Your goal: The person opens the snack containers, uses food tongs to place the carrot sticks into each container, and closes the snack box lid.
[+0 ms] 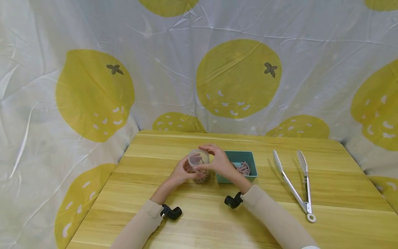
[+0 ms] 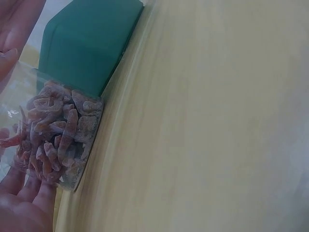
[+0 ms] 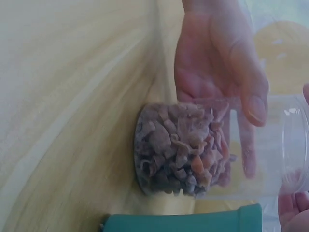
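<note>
A clear plastic jar stands upright on the table, roughly half filled with shrivelled reddish-brown dried strips. My left hand grips the jar's side, thumb across the front and fingers behind. From the right, my right hand holds the round top of the jar, thumb at the near edge and fingers at the far edge. Just right of the jar is a teal rectangular box, partly covered by my right wrist, with more of the dried strips inside.
Silver tongs with a white ring lie spread on the right side of the wooden table. A lemon-print curtain hangs behind the table and along its sides.
</note>
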Tool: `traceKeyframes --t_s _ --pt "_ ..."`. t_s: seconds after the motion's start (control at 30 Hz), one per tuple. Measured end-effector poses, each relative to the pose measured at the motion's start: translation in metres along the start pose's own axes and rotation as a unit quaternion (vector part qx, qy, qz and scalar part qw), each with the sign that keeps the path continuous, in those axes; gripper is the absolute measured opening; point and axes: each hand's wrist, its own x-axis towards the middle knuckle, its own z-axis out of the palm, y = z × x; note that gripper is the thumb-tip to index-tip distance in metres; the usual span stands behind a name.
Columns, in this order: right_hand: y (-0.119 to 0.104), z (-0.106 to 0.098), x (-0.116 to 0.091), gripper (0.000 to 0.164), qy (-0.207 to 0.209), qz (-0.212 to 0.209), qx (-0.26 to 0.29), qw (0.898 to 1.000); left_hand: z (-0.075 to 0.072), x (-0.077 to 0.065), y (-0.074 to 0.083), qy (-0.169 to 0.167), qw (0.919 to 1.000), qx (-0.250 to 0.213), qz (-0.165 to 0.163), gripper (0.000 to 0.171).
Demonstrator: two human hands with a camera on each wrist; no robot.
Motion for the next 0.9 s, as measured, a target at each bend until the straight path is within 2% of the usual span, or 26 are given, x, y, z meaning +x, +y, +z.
traceKeyframes --t_s 0.13,0.27,0.53,0.7,0.8,0.9 --pt "-0.001 0.002 0.000 0.071 0.010 0.003 -0.013 1.000 0.000 0.000 0.001 0.001 1.0000 0.002 0.004 0.083" --pt "-0.001 -0.001 0.000 0.074 -0.002 0.004 -0.007 1.000 0.001 0.001 0.002 -0.005 0.9999 -0.006 0.011 0.081" --pt "0.007 -0.011 0.005 0.077 -0.065 0.013 0.077 0.995 0.002 0.000 0.004 0.008 0.9999 0.000 -0.010 0.083" --pt "0.008 -0.014 0.007 0.075 -0.096 0.012 0.081 0.992 0.002 -0.001 0.003 0.010 0.9998 0.007 -0.015 0.084" --pt "0.008 -0.013 0.007 0.075 -0.094 0.016 0.077 0.992 0.002 -0.001 0.003 0.008 0.9999 0.008 -0.011 0.084" --pt "0.009 -0.010 0.006 0.074 -0.074 0.017 0.069 0.995 0.002 -0.001 0.003 0.005 0.9999 0.006 -0.008 0.084"
